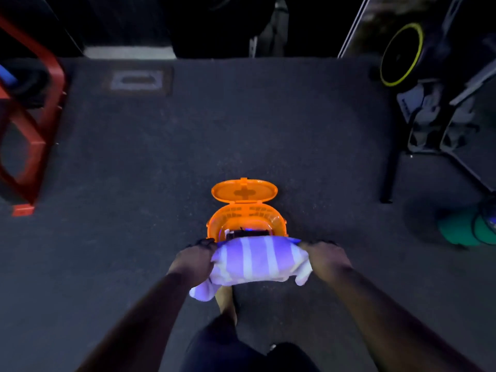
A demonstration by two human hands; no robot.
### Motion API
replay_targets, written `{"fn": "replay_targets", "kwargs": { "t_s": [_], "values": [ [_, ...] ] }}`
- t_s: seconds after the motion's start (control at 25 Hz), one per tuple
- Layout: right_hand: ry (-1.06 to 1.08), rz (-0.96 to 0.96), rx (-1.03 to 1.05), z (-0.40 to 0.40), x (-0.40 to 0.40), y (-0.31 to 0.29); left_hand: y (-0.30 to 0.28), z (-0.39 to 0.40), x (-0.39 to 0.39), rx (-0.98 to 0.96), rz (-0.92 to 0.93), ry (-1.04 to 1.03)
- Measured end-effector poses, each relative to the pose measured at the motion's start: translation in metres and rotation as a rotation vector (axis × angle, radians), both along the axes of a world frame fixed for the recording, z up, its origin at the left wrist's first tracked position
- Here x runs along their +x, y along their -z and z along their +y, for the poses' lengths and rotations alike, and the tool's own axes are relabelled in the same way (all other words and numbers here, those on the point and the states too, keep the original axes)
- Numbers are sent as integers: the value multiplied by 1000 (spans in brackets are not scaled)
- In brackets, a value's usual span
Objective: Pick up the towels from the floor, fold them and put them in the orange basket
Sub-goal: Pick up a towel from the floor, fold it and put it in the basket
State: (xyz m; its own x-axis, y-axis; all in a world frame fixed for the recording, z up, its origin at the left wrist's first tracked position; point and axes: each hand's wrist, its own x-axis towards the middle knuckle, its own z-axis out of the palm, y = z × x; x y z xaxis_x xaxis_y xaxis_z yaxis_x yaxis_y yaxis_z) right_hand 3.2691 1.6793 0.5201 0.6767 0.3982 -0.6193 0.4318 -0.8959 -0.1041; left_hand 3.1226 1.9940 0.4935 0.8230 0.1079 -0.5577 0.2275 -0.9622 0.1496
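I counted one folded purple-and-white striped towel [259, 261], held above the near rim of one orange plastic slatted basket [245, 216] standing on the dark carpet [188, 146] with its lid [244, 190] open. My left hand [193, 260] and right hand [326, 257] each gripped one end. Something dark lay inside the basket; I could not tell what.

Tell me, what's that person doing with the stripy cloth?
A person is holding a folded striped towel, gripping one end with the left hand and the other end with the right hand. The towel is just above the near edge of the orange basket, which sits on the dark floor with its lid open.
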Motion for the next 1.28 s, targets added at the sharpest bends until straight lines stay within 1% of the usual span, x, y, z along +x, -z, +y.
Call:
{"fn": "replay_targets", "kwargs": {
  "t_s": [0.12,0.24,0.32,0.36,0.48,0.6,0.68,0.76,0.8,0.84,0.92,0.96,1.0,1.08,1.2,1.28],
  "values": [
    [94,44,-16,23,30,38,39,13,37,-11,48,36],
    [157,76,38,35,63,98,100,29,75,-75,-1,14],
    [178,63,96,40,89,148,151,41,102,-97,-41,-13],
    [161,36,128,43,102,175,180,47,114,-94,-72,-20],
    [61,-52,131,48,134,267,272,57,143,-56,-149,-9],
    [-52,-108,115,47,149,384,386,55,149,4,-188,20],
    [-141,-99,84,45,146,463,466,48,137,-34,-114,-2],
    [-234,-11,-18,41,129,527,530,36,118,-65,52,8],
    [-284,-27,-49,39,118,549,550,30,110,-88,116,22],
    [-306,-55,-38,41,108,569,568,23,105,-114,111,23],
    [-242,-81,70,54,92,588,584,12,105,-114,-60,-36],
    [-199,-92,125,65,87,594,587,6,108,-82,-152,-66],
    [-156,-93,159,77,85,598,591,1,113,-58,-210,-91],
    [-78,-94,188,99,91,611,601,-7,130,-62,-270,-107],
    [20,-61,148,117,98,641,635,-8,151,-63,-231,-151],
    [58,11,78,113,90,670,662,-10,147,-36,-185,-96]
  ]
}}
